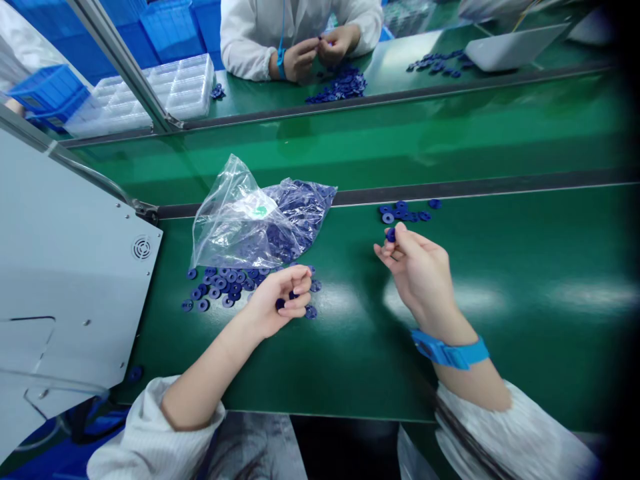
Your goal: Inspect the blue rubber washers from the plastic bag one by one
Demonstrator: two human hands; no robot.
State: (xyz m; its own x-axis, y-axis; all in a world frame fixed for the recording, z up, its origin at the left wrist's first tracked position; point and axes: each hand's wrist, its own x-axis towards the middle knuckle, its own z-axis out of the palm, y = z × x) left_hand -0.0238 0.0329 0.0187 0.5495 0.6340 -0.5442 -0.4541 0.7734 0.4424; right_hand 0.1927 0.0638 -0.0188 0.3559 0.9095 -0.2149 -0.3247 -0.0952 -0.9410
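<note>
My left hand [281, 298] rests on the green table with its fingers curled round small blue rings, beside a loose scatter of blue rings [220, 288]. A clear plastic bag [255, 217] with many more blue rings lies just behind that scatter. My right hand [417, 270] is raised a little above the table and pinches one blue ring [391, 235] at its fingertips. Just beyond it lies a small group of blue rings [405, 213]. A blue strap [449, 352] circles my right wrist.
A grey machine housing [60, 280] fills the left side. A dark strip [480, 189] separates my table from a green belt [400, 133]. Across it a person in white [300, 40] handles blue rings [340, 85]. Clear trays [150, 93] and blue bins [47, 90] stand far left.
</note>
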